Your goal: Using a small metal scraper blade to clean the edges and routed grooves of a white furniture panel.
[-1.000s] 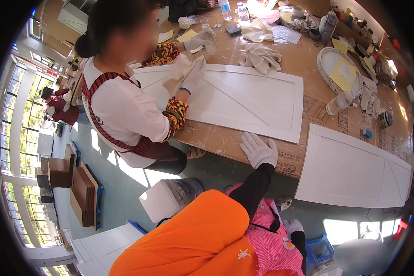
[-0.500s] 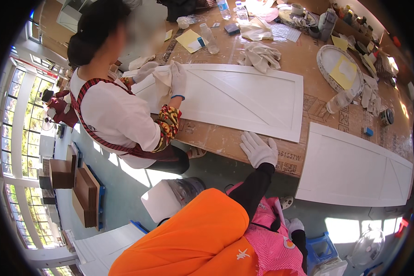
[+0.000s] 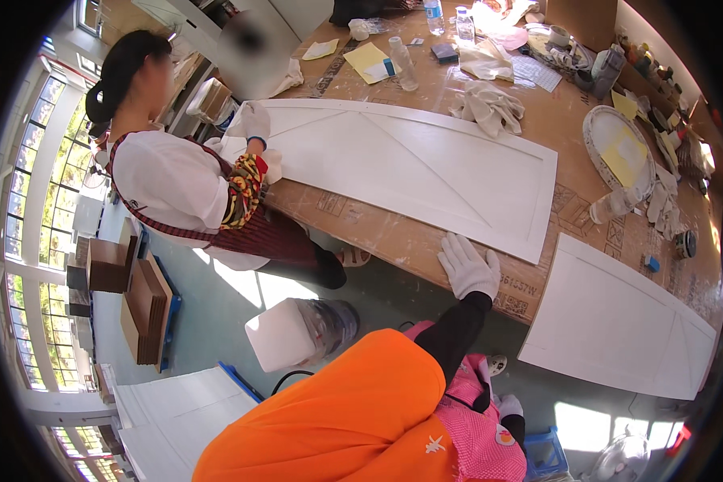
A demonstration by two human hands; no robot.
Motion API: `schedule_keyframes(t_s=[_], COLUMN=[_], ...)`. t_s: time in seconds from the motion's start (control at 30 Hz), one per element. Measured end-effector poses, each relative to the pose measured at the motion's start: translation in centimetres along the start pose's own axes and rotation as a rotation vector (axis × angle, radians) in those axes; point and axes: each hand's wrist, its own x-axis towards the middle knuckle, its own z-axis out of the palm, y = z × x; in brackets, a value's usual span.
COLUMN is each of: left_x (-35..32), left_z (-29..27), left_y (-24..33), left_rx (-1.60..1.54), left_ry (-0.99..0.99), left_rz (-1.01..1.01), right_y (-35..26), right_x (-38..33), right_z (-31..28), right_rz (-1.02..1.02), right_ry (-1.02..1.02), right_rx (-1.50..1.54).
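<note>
My left hand (image 3: 467, 267), in a white knit glove and black sleeve, lies with fingers spread on the cardboard-covered table's near edge. Its fingertips are close to the lower edge of a long white panel (image 3: 426, 173) with raised framing and diagonal strips. My right hand (image 3: 509, 406), also white-gloved, is low beside my pink apron (image 3: 486, 450); its fingers are too small and partly hidden to read. Right of my left hand, a second white panel (image 3: 618, 321) juts past the table edge. At the first panel's left end, a co-worker's gloved hand (image 3: 254, 120) is over the surface, near a pale cloth (image 3: 272, 166).
Crumpled gloves (image 3: 490, 107), plastic bottles (image 3: 404, 64), yellow papers (image 3: 368, 63) and a round paint-marked tray (image 3: 593, 132) lie across the table. A white container (image 3: 281, 333) stands on the floor below. Stacked brown boards (image 3: 146, 313) and a fan (image 3: 622, 458) are farther off.
My view has shifted, so the table and panels appear farther right and lower. The co-worker has moved left along the panel, hands now at its left end. My left hand stays flat on the table edge.
</note>
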Motion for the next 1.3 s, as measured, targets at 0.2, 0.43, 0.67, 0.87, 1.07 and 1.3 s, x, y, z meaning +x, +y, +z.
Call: schedule_keyframes(t_s=[0.2,0.43,0.67,0.87,1.07,1.3], left_x=[0.0,0.1,-0.1,0.1,0.2,0.2], left_z=[0.5,0.9,0.9,1.0,1.2,0.5], left_y=[-0.1,-0.1,-0.1,-0.4,-0.5,-0.2], left_rx=[-0.019,-0.060,-0.090,-0.072,-0.066,-0.087], left_ry=[0.022,0.029,0.037,0.040,0.045,0.033], left_rz=[0.038,0.046,0.055,0.041,0.031,0.038], right_y=[1.3,0.2,-0.8,0.0,-1.9,1.2], right_x=[0.8,1.3,-0.1,0.4,-1.1,-0.4], right_z=[0.8,0.4,-0.7,0.2,-0.9,1.5], right_rz=[-0.064,-0.063,-0.039,-0.083,-0.044,-0.095], right_ry=[0.019,-0.017,-0.069,-0.036,0.009,0.068], right_rx=[-0.065,-0.064,-0.041,-0.073,-0.010,-0.065])
